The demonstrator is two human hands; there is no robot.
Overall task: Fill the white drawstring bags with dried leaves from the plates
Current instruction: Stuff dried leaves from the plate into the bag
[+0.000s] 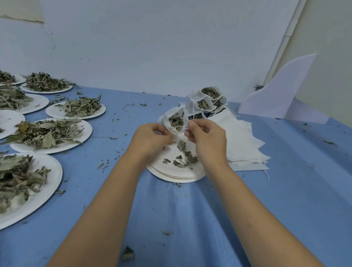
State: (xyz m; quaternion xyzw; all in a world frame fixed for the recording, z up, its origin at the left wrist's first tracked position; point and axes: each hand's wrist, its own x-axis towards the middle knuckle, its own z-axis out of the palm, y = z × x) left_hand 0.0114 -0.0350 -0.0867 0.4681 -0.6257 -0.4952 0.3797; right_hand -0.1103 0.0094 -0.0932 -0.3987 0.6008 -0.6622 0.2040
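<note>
White gauze drawstring bag (175,119), partly filled with dried leaves, held mouth-up just above the far rim of a stack of paper plates (175,175) near the table's middle. The left hand (152,138) grips the bag's lower left side with curled fingers. The right hand (205,140) pinches the thin drawstring (180,127) at the bag's right edge between thumb and forefinger. The cloth appears thin, limp and nearly weightless, so the bag will likely sag and spill unless supported at the hem or from below. The leaves look brittle and apt to crumble under a squeeze, so the sound hold is probably on the hem or the string, not the belly. A few loose leaves (180,155) lie on the top plate beneath the hands. Behind, filled bags (209,99) stand open in a cluster, touching a pile of flat empty bags (245,144) to the right. Heaped plates (86,132) of leaves occupy the left of the blue tablecloth (184,220), which is strewn with crumbs. A white curved board (282,96) stands at the wall.
</note>
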